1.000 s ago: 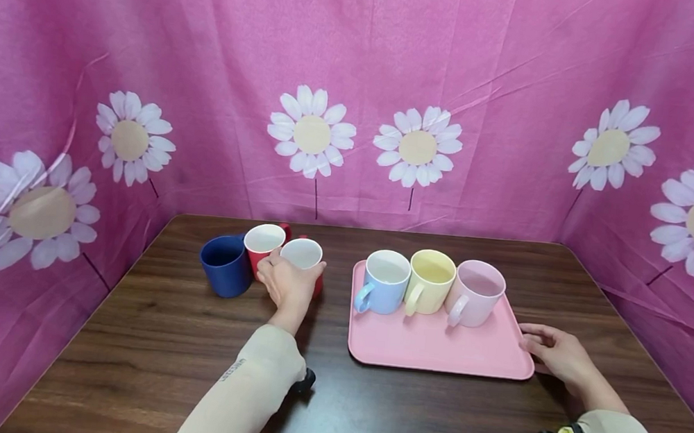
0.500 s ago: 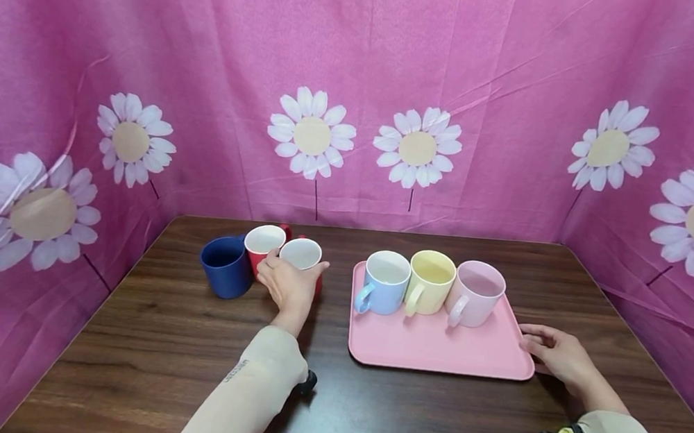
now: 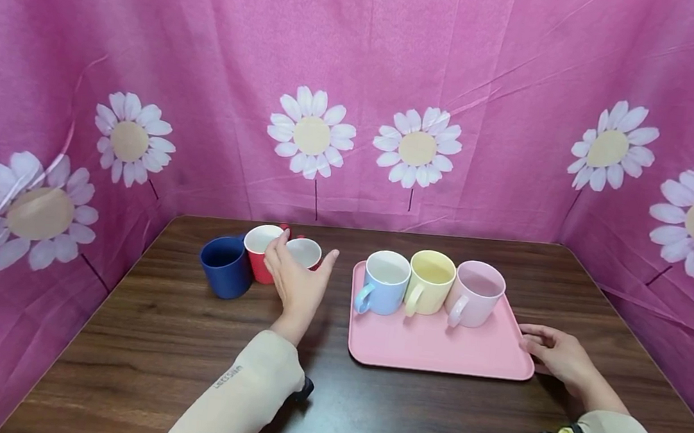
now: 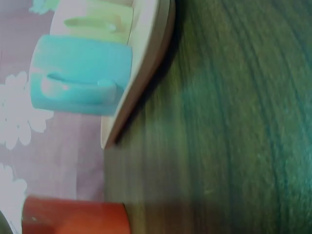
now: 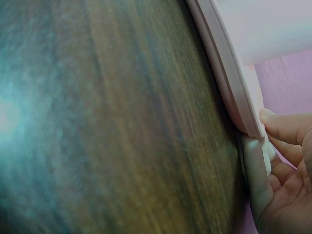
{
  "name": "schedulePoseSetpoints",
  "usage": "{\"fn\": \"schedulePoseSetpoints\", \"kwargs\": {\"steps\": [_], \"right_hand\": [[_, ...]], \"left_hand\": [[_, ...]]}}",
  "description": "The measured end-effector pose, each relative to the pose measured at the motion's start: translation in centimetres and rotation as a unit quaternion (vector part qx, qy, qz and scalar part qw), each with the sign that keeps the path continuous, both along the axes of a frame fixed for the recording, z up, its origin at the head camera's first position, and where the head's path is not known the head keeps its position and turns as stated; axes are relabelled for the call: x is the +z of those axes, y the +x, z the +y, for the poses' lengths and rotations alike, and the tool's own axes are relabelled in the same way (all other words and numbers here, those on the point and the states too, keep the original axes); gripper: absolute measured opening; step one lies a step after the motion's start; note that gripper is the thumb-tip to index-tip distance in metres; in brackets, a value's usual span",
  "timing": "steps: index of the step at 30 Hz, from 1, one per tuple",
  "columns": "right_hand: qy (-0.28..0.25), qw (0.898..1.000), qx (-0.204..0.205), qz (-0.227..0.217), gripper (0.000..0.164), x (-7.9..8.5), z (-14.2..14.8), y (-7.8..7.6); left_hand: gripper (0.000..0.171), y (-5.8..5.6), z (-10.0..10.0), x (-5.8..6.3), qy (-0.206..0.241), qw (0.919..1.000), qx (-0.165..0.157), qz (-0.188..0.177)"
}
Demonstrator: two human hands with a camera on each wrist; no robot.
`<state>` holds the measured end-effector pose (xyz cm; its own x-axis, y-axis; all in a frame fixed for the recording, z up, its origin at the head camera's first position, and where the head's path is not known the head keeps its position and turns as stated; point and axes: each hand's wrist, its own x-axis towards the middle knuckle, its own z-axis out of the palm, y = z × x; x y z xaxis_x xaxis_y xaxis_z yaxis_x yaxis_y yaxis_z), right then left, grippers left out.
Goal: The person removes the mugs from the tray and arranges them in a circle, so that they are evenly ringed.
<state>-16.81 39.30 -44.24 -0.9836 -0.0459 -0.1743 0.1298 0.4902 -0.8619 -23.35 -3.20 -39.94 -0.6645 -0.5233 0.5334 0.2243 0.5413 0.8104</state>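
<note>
On my head feed the left hand [image 3: 296,285] was at centre-left, thumb and fingers spread around the nearer red mug [image 3: 304,251], white inside; whether any fingertip touched it I couldn't tell. That mug sat upright on the brown counter [image 3: 328,410], beside a second red mug [image 3: 262,270], with a dark blue mug [image 3: 227,271] further left. Right hand [image 3: 559,355], lower right, pinched the pink tray [image 3: 434,350] at its right rim, thumb above and a finger below in my right wrist view. Light blue mug [image 3: 389,290], yellow mug [image 3: 430,291] and lilac mug [image 3: 478,302] stood in a row on the tray's far half. Step in hand, my guess: picking up or letting go of the nearer red mug, couldn't say which, with the right hand steadying the tray. Next move, I judged, called for either closing the fingers around that mug or drawing them off cleanly without knocking its red neighbour. Writing: small dark lettering ran along the left sleeve [image 3: 248,399], too small for me to read reliably. I made out no brand or label on the mugs or tray.
</note>
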Motion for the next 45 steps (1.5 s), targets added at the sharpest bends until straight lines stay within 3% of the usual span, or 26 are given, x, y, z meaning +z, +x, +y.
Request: {"fn": "schedulePoseSetpoints", "kwargs": {"steps": [7, 10, 18, 23, 29, 40, 42, 45], "right_hand": [[0.006, 1.000, -0.002, 0.000, 0.050, 0.1, -0.1, 0.1], [0.002, 1.000, -0.002, 0.002, 0.050, 0.1, -0.2, 0.1], [-0.011, 1.000, 0.000, 0.003, 0.050, 0.1, -0.2, 0.1], [-0.011, 1.000, 0.002, 0.004, 0.051, 0.1, -0.1, 0.0], [-0.011, 1.000, -0.004, 0.002, 0.050, 0.0, -0.1, 0.0], [0.000, 1.000, -0.007, 0.003, 0.051, 0.1, -0.1, 0.1], [-0.004, 1.000, -0.007, 0.005, 0.051, 0.0, -0.1, 0.1], [-0.008, 1.000, -0.008, 0.006, 0.051, 0.0, -0.2, 0.0]], "left_hand": [[0.081, 1.1, 1.3, 0.3, -0.021, 0.9969, -0.070, 0.030], [0.074, 1.4, 1.7, 0.2, -0.037, 0.9934, -0.106, 0.026], [0.064, 1.9, 1.9, -0.1, -0.078, 0.9765, -0.193, -0.057], [0.057, 1.8, 1.7, -0.4, -0.089, 0.9608, -0.235, -0.117], [0.055, 1.8, 1.5, -0.7, -0.109, 0.9353, -0.282, -0.183], [0.041, 1.5, 1.5, -1.6, -0.107, 0.9036, -0.357, -0.212], [0.037, 1.2, 1.4, -1.7, -0.093, 0.8950, -0.377, -0.220], [0.033, 0.8, 1.2, -1.6, -0.070, 0.8756, -0.415, -0.238]]}}
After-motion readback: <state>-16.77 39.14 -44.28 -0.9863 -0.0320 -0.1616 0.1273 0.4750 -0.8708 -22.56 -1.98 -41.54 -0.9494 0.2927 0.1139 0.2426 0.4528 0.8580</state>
